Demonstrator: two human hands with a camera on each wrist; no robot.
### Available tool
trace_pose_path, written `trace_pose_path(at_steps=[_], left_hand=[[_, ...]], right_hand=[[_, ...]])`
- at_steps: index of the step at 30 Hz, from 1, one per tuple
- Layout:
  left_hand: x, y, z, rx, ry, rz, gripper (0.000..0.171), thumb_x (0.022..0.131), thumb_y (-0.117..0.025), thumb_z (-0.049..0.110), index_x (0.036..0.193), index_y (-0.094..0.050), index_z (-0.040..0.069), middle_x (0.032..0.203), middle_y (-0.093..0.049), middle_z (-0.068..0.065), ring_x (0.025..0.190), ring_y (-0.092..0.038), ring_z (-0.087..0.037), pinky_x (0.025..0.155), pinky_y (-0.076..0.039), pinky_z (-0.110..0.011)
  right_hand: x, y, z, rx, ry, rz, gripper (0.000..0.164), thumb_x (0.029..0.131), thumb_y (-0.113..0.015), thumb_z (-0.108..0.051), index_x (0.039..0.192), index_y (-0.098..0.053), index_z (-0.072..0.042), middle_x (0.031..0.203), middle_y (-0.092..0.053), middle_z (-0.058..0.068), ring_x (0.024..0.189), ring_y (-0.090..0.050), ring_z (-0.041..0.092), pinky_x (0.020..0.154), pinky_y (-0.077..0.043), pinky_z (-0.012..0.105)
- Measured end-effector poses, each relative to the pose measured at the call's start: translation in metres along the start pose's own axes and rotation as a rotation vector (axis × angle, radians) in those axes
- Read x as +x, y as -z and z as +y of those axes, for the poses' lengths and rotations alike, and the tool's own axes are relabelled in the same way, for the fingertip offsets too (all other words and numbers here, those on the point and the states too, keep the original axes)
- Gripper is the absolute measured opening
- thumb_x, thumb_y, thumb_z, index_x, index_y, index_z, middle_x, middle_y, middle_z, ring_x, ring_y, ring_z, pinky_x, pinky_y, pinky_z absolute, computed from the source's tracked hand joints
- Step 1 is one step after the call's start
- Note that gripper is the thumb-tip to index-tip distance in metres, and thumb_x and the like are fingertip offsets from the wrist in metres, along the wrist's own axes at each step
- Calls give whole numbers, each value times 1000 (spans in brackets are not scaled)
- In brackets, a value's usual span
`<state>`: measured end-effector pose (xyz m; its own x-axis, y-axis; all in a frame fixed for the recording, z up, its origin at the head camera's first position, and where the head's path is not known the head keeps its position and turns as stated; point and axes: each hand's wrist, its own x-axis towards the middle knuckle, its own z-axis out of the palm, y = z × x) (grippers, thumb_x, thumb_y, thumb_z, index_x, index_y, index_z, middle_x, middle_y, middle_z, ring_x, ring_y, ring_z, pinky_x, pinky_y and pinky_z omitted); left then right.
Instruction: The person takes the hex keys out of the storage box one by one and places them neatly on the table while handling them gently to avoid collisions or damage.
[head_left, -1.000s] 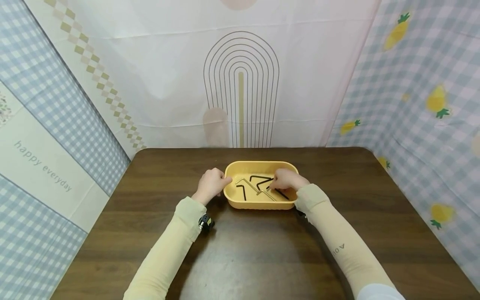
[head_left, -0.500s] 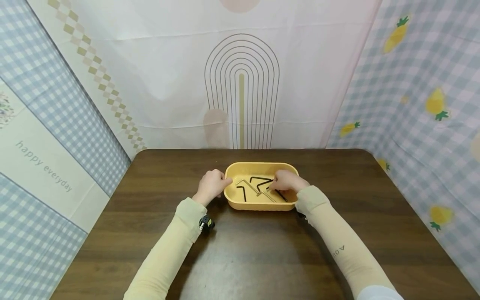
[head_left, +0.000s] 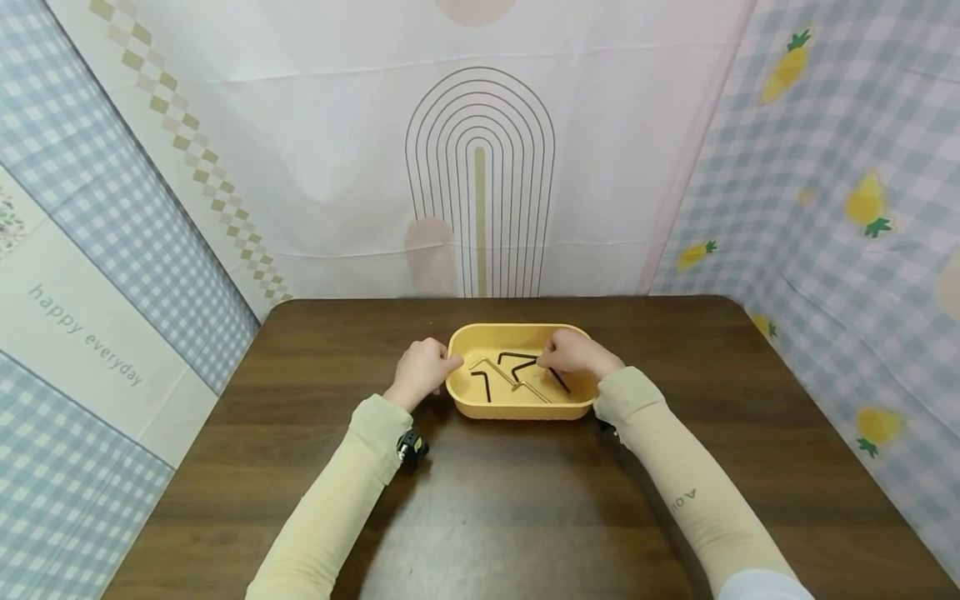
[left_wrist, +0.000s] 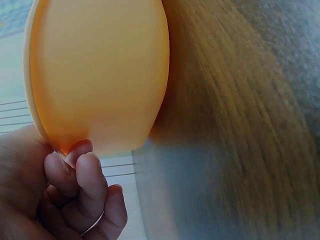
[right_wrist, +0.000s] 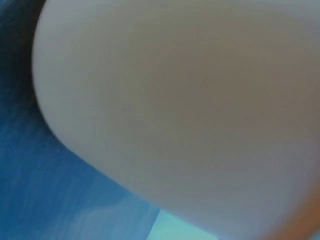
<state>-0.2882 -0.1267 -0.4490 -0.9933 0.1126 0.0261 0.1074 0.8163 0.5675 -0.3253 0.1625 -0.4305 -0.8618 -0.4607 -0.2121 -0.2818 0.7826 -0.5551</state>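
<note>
The left hand (head_left: 422, 367) grips the left end of the yellow tray (head_left: 525, 412): in the left wrist view its thumb and bent fingers pinch the rim, with the other fingers curled below. The right hand (head_left: 576, 350) reaches over the right end of the tray and down inside it, fingers curled; the right wrist view is a pale blur, so I cannot tell whether the fingertips pinch a key or only touch one. The fingertips lie over the end of the middle black hex key (head_left: 525, 366), and the right-hand black hex key (head_left: 561, 382) slants out from under the hand toward the tray's near right corner. The upper black hex key (head_left: 517, 356) lies nearer the tray's far wall, the left-hand black hex key (head_left: 488, 389) near its left end. Between them, the long gold hex key (head_left: 501, 373) runs diagonally across the tray floor to meet the lower gold hex key (head_left: 536, 392) near the near wall. Compared with half a second ago, the right-hand black key's lower end lies farther from the tray's near wall, and a short dark tip then visible below the right fingertips is out of sight. The left hand's pinch on the tray matches the earlier frame.
</note>
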Motion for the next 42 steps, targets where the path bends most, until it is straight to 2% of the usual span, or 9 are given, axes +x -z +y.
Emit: trace_pose_path(at_steps=[6,10,14,18,24,33,38,42], left_hand=[[1,0,2,16,-14,12,36,87,-57,31,54,-56,15,42,-53,1,39,-57,-16,51,-45,-33],[1,1,3,35,-18,12,37,87,-56,31,53,-55,16,41,-53,2,39,-57,-16,49,-45,-34],[1,0,3,38,-15,2,37,87,-56,30,53,-55,15,41,-53,1,39,-58,-16,47,-44,-33],[2,0,3,41,-12,-6,38,87,-57,31,52,-54,16,41,-54,1,39,-58,-16,45,-43,-32],[3,2,3,51,-20,-5,38,86,-57,30,51,-53,16,41,-53,1,39,-58,-16,45,-43,-33],[1,3,2,53,-2,-12,40,88,-58,31,52,-53,16,41,-53,1,40,-59,-16,47,-44,-33],[0,2,1,48,9,-7,40,89,-58,33,53,-55,16,43,-54,1,40,-59,-16,48,-45,-34],[1,1,1,46,6,-7,39,89,-58,34,54,-55,16,43,-54,1,40,-59,-16,50,-45,-34]], right_hand=[[-3,6,-3,-5,-4,49,34,91,-61,-20,60,-47,-16,52,-45,-4,48,-40,12,63,-42,30],[-7,9,-9,11,-9,65,24,93,-62,-22,71,-58,-12,55,-51,-1,50,-46,14,62,-43,30],[-13,11,-16,62,-15,85,15,93,-62,-21,91,-64,-7,67,-63,6,62,-61,25,61,-45,31],[-17,13,-25,108,-11,95,17,93,-60,-21,100,-61,-6,80,-67,8,77,-68,36,65,-49,33],[-24,17,-39,117,27,107,17,92,-60,-21,99,-61,-5,81,-68,8,81,-70,36,71,-52,35],[-35,14,-52,151,48,95,15,93,-60,-19,100,-62,-5,78,-67,6,66,-66,18,66,-54,34],[-39,9,-54,177,58,92,13,94,-61,-18,98,-63,-6,77,-67,6,67,-68,23,67,-56,39],[-41,5,-55,179,76,104,12,92,-62,-17,94,-63,-5,74,-66,5,66,-69,25,63,-55,34]])
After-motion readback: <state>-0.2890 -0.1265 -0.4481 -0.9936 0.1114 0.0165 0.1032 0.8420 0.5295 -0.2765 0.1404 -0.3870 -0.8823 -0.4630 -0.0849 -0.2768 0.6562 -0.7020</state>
